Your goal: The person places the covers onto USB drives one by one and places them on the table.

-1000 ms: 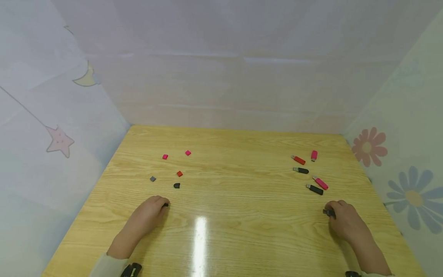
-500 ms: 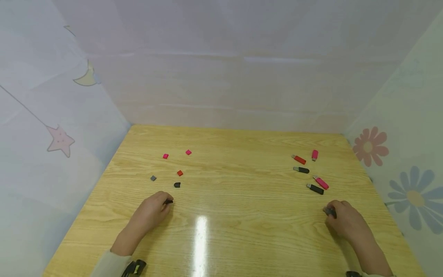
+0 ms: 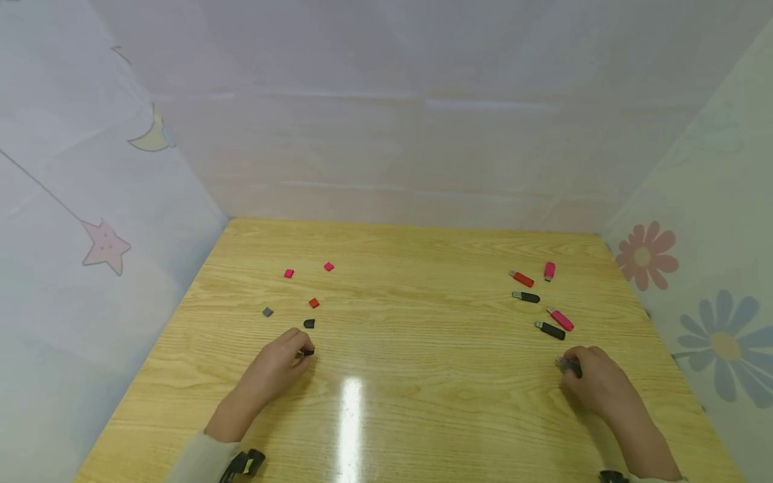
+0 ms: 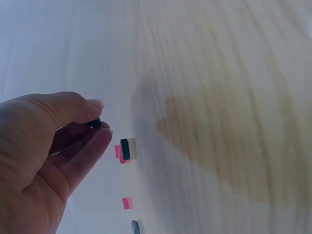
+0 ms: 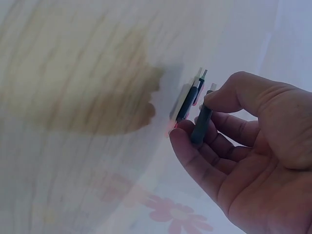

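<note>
Between thumb and fingertips, my left hand (image 3: 278, 362) pinches a small black USB cap (image 4: 94, 123), mostly covered by the fingers. Just beyond it on the table lies another black cap (image 3: 309, 323), with a red cap (image 3: 314, 302) and a grey cap (image 3: 268, 312) nearby. On the other side, my right hand (image 3: 600, 384) holds a dark USB flash drive (image 5: 202, 124) by its body, its metal plug sticking out to the left. A black flash drive (image 3: 551, 330) lies just past that hand. The two hands are far apart.
Two pink caps (image 3: 289, 274) (image 3: 329, 266) lie farther back on the left. At the right are a second black drive (image 3: 526, 296), a red drive (image 3: 522, 278) and two pink drives (image 3: 560, 318) (image 3: 549, 271). Printed sheets surround the wooden table (image 3: 423, 376).
My left hand has moved right and slightly forward with the black cap. My right hand has shifted slightly left, still holding the flash drive. The pieces on the table have stayed put.
</note>
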`<action>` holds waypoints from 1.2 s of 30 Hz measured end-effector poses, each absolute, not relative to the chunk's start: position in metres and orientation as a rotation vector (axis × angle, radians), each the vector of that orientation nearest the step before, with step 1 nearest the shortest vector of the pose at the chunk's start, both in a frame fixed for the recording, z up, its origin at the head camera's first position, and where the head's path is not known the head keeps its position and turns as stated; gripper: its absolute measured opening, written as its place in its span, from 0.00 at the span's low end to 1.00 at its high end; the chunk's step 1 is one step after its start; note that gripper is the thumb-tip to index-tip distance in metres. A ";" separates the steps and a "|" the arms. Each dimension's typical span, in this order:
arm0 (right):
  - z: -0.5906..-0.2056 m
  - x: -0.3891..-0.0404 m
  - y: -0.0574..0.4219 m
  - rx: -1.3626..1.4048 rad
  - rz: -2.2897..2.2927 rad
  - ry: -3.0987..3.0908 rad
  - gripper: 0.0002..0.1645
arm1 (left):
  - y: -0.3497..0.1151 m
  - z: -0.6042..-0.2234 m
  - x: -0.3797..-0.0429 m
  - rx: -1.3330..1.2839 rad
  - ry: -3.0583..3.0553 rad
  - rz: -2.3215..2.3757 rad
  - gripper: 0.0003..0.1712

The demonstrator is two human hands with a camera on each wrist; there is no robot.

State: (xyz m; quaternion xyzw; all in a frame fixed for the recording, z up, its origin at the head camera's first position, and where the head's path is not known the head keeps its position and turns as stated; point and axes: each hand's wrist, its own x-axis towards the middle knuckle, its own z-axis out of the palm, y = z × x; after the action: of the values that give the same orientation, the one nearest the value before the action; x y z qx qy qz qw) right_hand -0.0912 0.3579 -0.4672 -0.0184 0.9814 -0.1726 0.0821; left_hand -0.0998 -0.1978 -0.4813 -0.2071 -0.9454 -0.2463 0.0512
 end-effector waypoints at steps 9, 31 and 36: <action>-0.463 -0.095 0.352 -0.053 -0.531 2.921 0.18 | -0.187 -0.479 -0.104 -0.645 -2.858 -0.773 0.14; -0.458 -0.096 0.326 -0.163 -0.668 2.952 0.23 | -0.162 -0.470 -0.114 -0.772 -2.703 -0.870 0.16; -0.458 -0.098 0.319 -0.173 -0.675 2.972 0.21 | -0.157 -0.470 -0.117 -0.790 -2.686 -0.915 0.16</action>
State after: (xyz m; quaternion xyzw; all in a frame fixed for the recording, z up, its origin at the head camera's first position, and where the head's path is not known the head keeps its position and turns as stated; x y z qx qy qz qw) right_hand -0.0978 0.3195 -0.4581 -0.0567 0.9726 -0.2208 0.0446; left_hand -0.1168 -0.1572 -0.4697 -0.2670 -0.9075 -0.3091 0.0978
